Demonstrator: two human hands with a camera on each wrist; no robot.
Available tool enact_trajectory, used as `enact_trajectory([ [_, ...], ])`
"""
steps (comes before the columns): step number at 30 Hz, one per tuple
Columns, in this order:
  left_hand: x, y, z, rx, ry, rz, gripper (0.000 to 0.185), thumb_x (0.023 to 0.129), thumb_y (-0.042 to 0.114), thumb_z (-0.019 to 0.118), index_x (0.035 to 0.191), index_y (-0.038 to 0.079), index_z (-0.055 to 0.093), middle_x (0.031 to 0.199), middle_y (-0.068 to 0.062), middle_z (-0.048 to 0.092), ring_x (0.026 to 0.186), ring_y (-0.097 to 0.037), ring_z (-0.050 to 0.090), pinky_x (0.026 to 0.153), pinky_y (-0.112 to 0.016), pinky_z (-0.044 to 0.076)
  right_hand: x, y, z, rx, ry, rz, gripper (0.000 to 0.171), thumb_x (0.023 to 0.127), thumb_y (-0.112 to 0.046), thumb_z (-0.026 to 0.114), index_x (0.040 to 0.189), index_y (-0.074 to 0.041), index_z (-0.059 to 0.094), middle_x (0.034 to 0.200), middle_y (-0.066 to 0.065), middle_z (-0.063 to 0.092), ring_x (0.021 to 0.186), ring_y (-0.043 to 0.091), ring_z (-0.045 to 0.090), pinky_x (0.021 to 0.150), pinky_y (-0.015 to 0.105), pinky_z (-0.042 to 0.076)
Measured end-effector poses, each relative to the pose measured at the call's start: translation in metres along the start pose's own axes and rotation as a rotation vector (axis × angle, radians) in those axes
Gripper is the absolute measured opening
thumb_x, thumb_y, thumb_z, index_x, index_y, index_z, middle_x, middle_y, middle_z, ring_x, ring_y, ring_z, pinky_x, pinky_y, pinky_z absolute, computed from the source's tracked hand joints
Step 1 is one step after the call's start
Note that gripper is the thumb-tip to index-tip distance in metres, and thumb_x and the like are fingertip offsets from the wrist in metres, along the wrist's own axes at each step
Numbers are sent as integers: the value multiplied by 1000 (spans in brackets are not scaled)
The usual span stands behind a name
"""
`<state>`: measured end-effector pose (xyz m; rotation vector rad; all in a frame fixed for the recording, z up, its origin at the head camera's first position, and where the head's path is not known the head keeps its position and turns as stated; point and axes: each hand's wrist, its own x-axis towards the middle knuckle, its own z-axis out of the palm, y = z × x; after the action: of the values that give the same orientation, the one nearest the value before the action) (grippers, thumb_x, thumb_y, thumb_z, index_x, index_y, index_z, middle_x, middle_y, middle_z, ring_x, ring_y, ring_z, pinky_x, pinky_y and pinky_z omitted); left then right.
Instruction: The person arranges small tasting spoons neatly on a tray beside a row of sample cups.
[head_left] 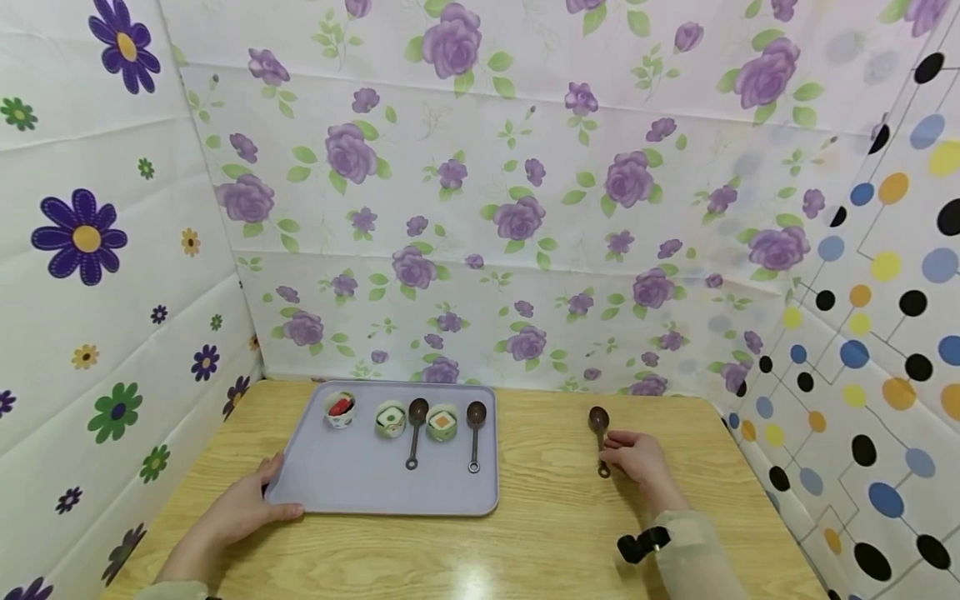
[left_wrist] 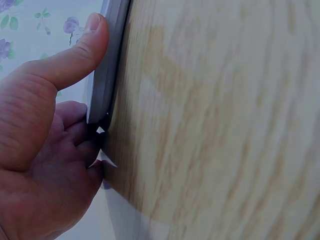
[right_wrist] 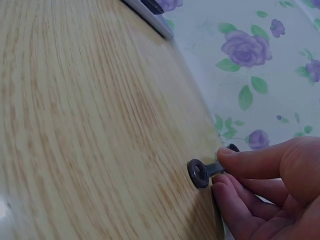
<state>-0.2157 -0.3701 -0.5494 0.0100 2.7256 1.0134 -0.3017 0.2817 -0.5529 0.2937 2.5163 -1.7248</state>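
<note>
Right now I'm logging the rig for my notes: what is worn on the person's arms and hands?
Both hands are bare: no gloves or rings show. The right hand comes out of a pale, beige-green long sleeve, with a small black device strapped at the wrist. The left hand has a similar pale cuff at the frame's bottom edge.

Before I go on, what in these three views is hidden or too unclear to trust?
- Right wrist view: the bowl of the spoon is hidden behind the right hand.
- Left wrist view: the top of the tray and what it carries are out of sight; only its edge shows, gripped by the left hand.
- Head view: the contents of the three small cups are too small to identify.
</note>
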Motion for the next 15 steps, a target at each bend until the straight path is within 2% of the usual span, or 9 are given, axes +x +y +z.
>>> enact_trajectory([
  [9,0,3,-1,6,0,-11,133,82,56,89,162,-15,11,163,-46,8,151,-66,8,120,-78,13,2,3,5,-46,71,-4,52,91,-1,80,140,10,64,134,26,70,126,43,65,91,35,62],
  [15,0,2,-1,27,0,-10,131,83,57,88,162,-15,11,162,-47,8,150,-67,10,120,-78,15,6,6,7,-73,108,-8,49,88,0,81,134,11,68,123,22,76,121,39,68,83,25,61],
])
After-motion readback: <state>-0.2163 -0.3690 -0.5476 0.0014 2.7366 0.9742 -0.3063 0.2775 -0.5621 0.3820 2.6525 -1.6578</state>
